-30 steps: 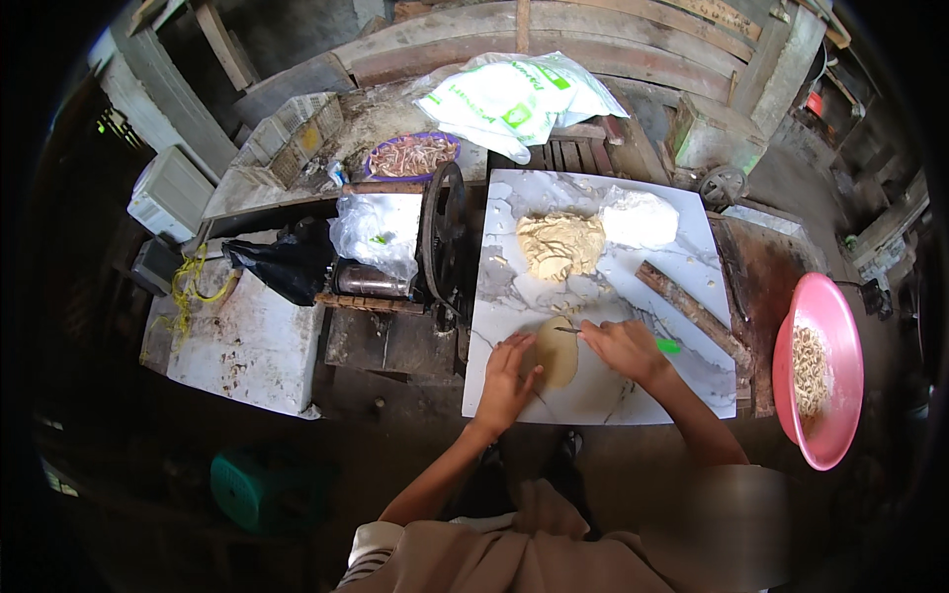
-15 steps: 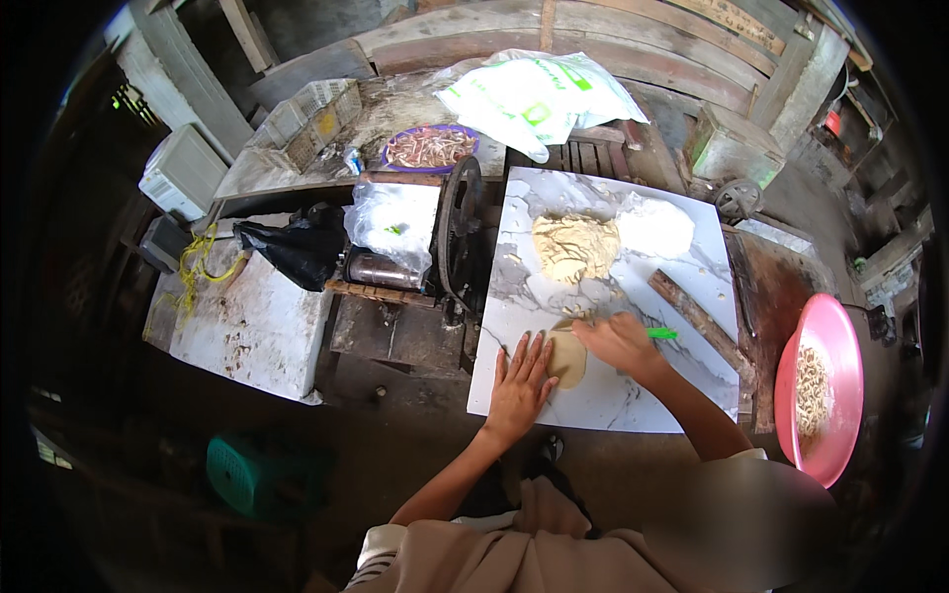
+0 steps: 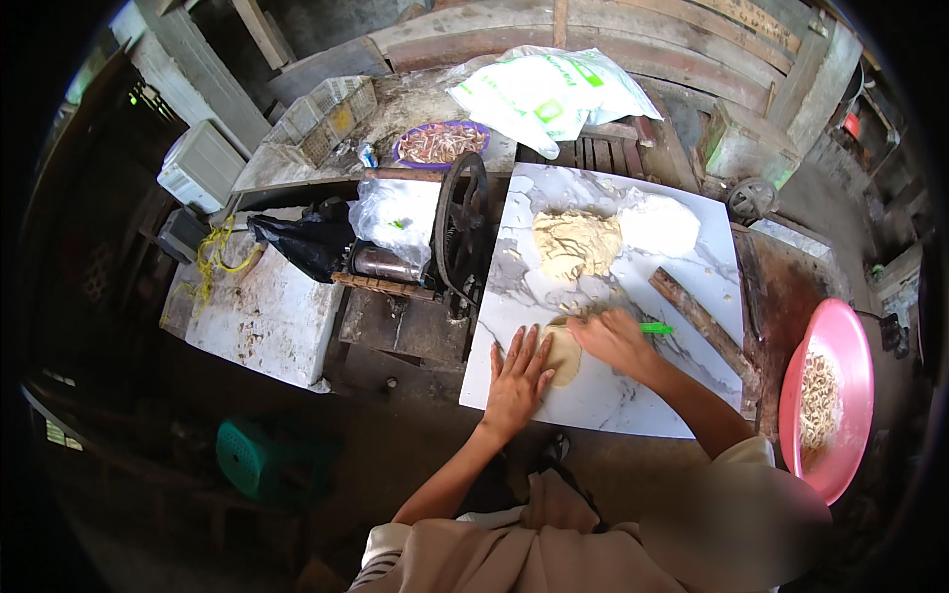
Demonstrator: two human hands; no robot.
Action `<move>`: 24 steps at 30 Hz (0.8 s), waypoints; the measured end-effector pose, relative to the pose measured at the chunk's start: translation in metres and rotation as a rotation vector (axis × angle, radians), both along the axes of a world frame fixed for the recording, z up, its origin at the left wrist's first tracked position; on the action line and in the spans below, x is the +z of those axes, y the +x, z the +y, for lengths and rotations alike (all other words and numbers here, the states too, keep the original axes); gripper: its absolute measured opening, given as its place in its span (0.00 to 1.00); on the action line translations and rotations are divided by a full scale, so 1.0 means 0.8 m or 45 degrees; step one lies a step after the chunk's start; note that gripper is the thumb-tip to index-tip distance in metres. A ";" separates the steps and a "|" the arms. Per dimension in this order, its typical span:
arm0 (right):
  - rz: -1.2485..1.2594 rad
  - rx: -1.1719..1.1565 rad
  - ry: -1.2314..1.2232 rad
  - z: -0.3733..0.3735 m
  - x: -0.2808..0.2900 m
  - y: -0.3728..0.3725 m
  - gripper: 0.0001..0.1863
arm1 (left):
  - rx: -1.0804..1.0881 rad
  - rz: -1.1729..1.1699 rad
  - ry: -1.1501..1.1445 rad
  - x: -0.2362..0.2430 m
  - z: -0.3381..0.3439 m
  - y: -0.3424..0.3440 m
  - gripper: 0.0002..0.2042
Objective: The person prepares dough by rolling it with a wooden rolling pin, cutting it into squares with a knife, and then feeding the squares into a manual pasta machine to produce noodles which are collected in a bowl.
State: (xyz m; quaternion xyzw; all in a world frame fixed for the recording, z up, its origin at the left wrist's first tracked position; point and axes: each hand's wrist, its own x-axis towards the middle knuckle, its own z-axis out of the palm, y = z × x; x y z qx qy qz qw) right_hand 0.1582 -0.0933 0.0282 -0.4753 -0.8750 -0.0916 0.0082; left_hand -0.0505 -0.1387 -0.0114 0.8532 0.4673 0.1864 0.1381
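On the marble-patterned board (image 3: 633, 400), a flat oval sheet of pale dough (image 3: 563, 361) lies near the front edge. My left hand (image 3: 514, 385) rests flat at its left side, fingers stretched out and touching it. Closed at the sheet's upper right edge is my right hand (image 3: 613, 341), with a green-handled tool (image 3: 655, 328) sticking out to the right from behind it. The tool's working end is hidden under the fingers. Farther back sit a lumpy mound of dough (image 3: 576, 245) and a heap of white flour (image 3: 660, 222). A wooden rolling pin (image 3: 702, 324) lies diagonally at the right.
Left of the board stands a hand-wheel roller machine (image 3: 460, 232) draped with plastic. A pink basin (image 3: 855, 395) holding small pale pieces is at the right. Behind are a purple-rimmed tray (image 3: 440, 145) and white-green sacks (image 3: 554, 94). A green stool (image 3: 247, 460) stands lower left.
My right hand and the green handle have shifted slightly left and away from me along the dough's edge. My left hand stays flat on the sheet. The whole view has tilted a little.
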 end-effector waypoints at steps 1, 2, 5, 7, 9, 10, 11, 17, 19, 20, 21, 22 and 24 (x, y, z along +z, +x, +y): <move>0.011 0.019 -0.006 0.000 0.001 0.004 0.02 | 0.009 0.022 0.002 0.001 0.000 0.001 0.26; 0.005 0.025 -0.011 -0.001 0.002 0.009 0.02 | 0.006 -0.002 -0.006 0.001 0.000 0.001 0.26; -0.004 0.013 -0.022 -0.009 0.006 0.029 0.02 | 0.008 -0.006 -0.027 0.002 0.000 0.001 0.26; 0.005 -0.003 -0.041 -0.018 0.008 0.045 0.02 | 0.010 -0.010 -0.023 0.002 -0.001 0.001 0.26; -0.026 -0.023 -0.044 -0.027 0.012 0.065 0.03 | 0.033 -0.058 0.028 0.003 0.000 0.002 0.25; -0.047 -0.026 -0.037 -0.032 0.014 0.077 0.04 | 0.051 -0.047 0.055 0.004 0.003 0.004 0.24; -0.093 -0.057 -0.050 -0.037 0.014 0.086 0.04 | 0.100 -0.142 0.058 0.004 0.006 0.008 0.23; 0.349 -0.453 0.132 -0.050 -0.012 0.099 0.13 | 0.218 -0.250 0.059 0.000 0.063 0.046 0.14; 0.282 -0.458 0.123 -0.041 -0.026 0.091 0.11 | 0.178 -0.234 -0.019 -0.004 0.079 0.056 0.13; 0.263 -0.461 0.122 -0.036 -0.032 0.088 0.11 | 0.152 -0.228 -0.047 -0.006 0.086 0.059 0.12; 0.247 -0.454 0.164 -0.033 -0.037 0.085 0.11 | 0.114 -0.227 -0.032 -0.008 0.092 0.060 0.11; 0.244 -0.438 0.211 -0.030 -0.041 0.082 0.11 | 0.075 -0.231 -0.008 -0.009 0.098 0.059 0.11; 0.249 -0.443 0.251 -0.027 -0.044 0.077 0.11 | -0.030 -0.260 0.013 -0.010 0.108 0.054 0.10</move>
